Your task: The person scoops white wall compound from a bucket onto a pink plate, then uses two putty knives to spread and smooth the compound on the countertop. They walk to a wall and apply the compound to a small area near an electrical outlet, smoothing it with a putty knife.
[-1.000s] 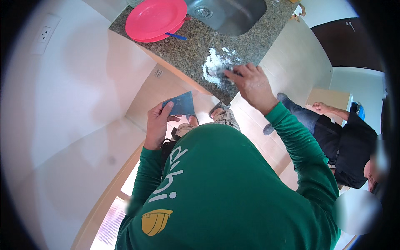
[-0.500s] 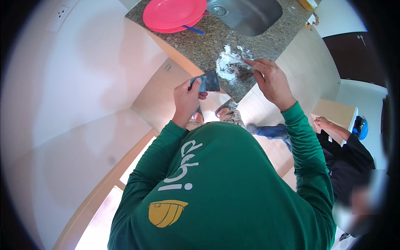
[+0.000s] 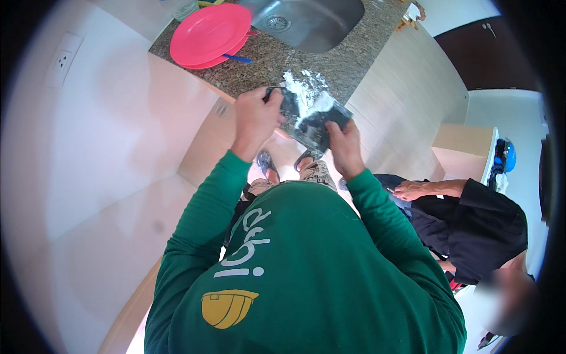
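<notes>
- Left hand (image 3: 257,117): 11 o'clock of frame centre, fingers closed, gripping a small dark flat piece (image 3: 289,104).
- Right hand (image 3: 345,144): 1 o'clock, thumb on the near face, gripping a dark rectangular sheet (image 3: 318,128), tilted; white smears on its surface.
- Piece and sheet: close together over the near corner of the granite countertop (image 3: 277,68); can't tell whether they touch.
- White powder (image 3: 305,87): on countertop, between 12 and 1 o'clock, just beyond both held things; part lies right at the sheet's far edge, can't tell if on it.
- Pink plates (image 3: 209,35): stacked at 11 o'clock, blue handle (image 3: 237,58) poking out at the plates' 4 o'clock side.
- Steel sink (image 3: 318,29): 12 o'clock, drain visible.
- Co-worker in black top (image 3: 486,227): 4 o'clock, well apart from the countertop.
- Wall outlet (image 3: 63,60): 10 o'clock.
</notes>
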`<state>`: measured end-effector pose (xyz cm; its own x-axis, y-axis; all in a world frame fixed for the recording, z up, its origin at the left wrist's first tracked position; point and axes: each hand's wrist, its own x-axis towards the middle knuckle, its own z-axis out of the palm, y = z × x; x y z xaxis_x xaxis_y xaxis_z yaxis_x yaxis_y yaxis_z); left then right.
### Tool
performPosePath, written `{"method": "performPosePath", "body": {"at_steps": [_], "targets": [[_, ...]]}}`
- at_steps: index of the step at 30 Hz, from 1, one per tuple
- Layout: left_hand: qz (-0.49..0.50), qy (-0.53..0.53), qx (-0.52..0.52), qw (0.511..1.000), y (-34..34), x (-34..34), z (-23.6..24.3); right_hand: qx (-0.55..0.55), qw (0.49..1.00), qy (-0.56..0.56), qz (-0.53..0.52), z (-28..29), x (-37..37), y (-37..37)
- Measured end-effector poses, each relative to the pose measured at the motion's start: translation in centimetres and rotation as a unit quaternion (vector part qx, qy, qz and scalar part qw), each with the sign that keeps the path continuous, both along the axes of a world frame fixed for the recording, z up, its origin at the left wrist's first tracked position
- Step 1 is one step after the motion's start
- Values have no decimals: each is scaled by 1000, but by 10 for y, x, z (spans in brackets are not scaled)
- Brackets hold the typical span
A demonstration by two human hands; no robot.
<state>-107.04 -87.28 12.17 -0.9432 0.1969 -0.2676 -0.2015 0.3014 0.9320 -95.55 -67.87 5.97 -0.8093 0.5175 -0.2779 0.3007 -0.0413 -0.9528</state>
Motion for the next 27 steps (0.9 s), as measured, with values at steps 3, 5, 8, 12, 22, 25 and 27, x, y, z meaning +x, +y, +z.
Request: {"method": "performPosePath", "body": {"at_steps": [3, 5, 8, 12, 22, 25, 27], "targets": [[33, 10, 1, 999, -25, -5, -11, 71, 997, -7, -4, -3, -30, -12], [80, -28, 67, 994, -43, -11, -26, 48, 998, 8, 31, 3, -46, 0], [81, -54, 98, 991, -55, -22, -53, -22, 998, -20, 53, 12, -55, 37], [29, -22, -63, 997, -53, -35, -63, -8, 995, -56, 83, 6, -63, 67], [212, 397, -309, 838, -115, -128, -14, -73, 992, -76, 69, 9, -57, 71], [255, 209, -308, 892, -139, -175, -9, -95, 992, -42, 71, 12, -50, 68], [255, 112, -296, 914, -141, -189, -19, -99, 992, -18, 70, 7, -49, 67]]}}
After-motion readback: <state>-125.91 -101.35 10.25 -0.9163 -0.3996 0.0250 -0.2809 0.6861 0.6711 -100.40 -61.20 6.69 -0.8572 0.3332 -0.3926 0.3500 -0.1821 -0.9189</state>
